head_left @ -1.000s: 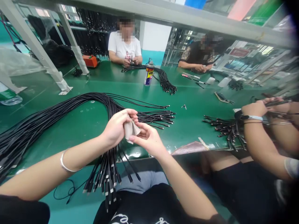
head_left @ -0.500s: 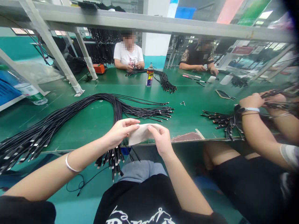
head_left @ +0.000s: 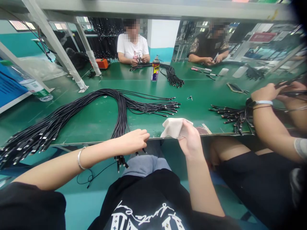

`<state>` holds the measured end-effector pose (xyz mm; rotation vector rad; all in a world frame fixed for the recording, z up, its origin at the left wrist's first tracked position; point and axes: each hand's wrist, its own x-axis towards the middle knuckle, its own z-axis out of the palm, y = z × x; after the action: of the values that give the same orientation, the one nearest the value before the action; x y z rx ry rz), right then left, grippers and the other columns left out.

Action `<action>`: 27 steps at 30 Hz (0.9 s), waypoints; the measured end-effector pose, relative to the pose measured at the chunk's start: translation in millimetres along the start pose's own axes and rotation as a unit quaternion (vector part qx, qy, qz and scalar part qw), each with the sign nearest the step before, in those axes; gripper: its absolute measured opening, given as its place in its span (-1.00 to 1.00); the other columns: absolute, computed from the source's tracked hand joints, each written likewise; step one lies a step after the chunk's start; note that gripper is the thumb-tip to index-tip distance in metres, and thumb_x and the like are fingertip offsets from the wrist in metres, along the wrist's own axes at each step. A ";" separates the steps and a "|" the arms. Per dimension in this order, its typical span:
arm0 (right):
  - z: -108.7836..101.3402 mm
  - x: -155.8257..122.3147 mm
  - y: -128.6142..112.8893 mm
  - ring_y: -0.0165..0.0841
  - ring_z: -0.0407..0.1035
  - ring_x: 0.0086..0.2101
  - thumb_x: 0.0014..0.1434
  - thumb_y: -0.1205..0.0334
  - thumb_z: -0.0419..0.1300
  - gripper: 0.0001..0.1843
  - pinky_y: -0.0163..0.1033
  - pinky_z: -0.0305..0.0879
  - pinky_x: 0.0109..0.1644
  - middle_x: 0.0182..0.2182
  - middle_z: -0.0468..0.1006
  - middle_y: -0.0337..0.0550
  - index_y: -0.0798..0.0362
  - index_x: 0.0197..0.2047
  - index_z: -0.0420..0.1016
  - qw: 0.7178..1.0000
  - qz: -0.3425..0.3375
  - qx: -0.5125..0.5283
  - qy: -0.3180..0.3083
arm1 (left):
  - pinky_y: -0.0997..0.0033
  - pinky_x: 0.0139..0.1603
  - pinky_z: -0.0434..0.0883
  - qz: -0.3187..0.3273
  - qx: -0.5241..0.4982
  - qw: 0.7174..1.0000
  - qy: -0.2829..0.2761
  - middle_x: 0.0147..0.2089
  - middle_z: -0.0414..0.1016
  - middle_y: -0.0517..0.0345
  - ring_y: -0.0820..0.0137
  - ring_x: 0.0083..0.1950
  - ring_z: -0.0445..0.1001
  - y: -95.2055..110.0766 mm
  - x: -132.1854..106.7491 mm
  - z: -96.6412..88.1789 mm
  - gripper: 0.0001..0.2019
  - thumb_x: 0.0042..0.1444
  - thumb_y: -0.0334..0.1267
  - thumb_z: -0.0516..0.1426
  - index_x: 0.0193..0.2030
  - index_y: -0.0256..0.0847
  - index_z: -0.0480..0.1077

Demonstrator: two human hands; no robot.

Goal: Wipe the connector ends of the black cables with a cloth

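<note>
Okay, R fingers (head_left: 188, 128) pinch beige cloth (head_left: 174, 127), L fingers (head_left: 144, 135) loose, empty, by black cables (head_left: 122, 127).

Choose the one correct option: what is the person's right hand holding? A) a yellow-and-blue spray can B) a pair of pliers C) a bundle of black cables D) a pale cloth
D: the person's right hand grips a crumpled pale beige cloth.

This is a cable-assembly workshop: I sit at a long green workbench (head_left: 83, 126), long black plug-tipped cables (head_left: 122, 102) heaped at twelve o'clock, grey steel shelf uprights (head_left: 59, 48) at eleven, and a white-shirted co-worker (head_left: 132, 44) opposite.
</note>
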<state>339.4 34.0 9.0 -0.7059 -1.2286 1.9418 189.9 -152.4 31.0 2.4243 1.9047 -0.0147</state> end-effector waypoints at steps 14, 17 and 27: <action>71.4 133.2 -25.2 -0.22 0.48 -0.29 -0.14 0.03 0.37 -0.66 -0.17 0.40 -0.25 -0.32 0.62 -0.09 0.07 -0.32 0.53 0.993 -0.010 0.018 -0.115 | 0.48 -0.45 0.14 -0.223 -0.432 0.822 0.296 -0.58 0.27 0.23 0.46 -0.52 0.20 -130.6 100.9 -18.1 -0.64 0.15 0.00 0.04 -0.35 -0.27 0.46; 87.8 168.6 -22.9 -0.26 0.46 -0.38 -0.17 0.02 0.40 -0.64 -0.21 0.35 -0.28 -0.40 0.61 -0.10 0.11 -0.38 0.54 0.982 0.001 -0.011 -0.189 | 0.46 -0.30 0.23 -0.229 -0.399 0.817 0.349 -0.43 0.43 0.12 0.38 -0.36 0.33 -152.3 112.1 -4.8 -0.62 0.14 0.00 0.03 -0.39 -0.30 0.46; 78.6 215.7 29.1 -0.33 0.50 -0.40 -0.21 -0.10 0.46 -0.49 -0.17 0.36 -0.18 -0.41 0.62 0.00 0.21 -0.39 0.60 0.959 0.084 -0.052 -0.267 | 0.42 -0.17 0.35 -0.278 -0.445 0.788 0.323 -0.29 0.55 0.09 0.22 -0.19 0.45 -187.4 105.2 24.4 -0.57 0.12 0.14 0.06 -0.35 -0.21 0.50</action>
<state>144.5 158.3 -1.5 -0.3459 -1.6456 2.3125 33.6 -7.4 -5.4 1.2385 2.0339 1.4660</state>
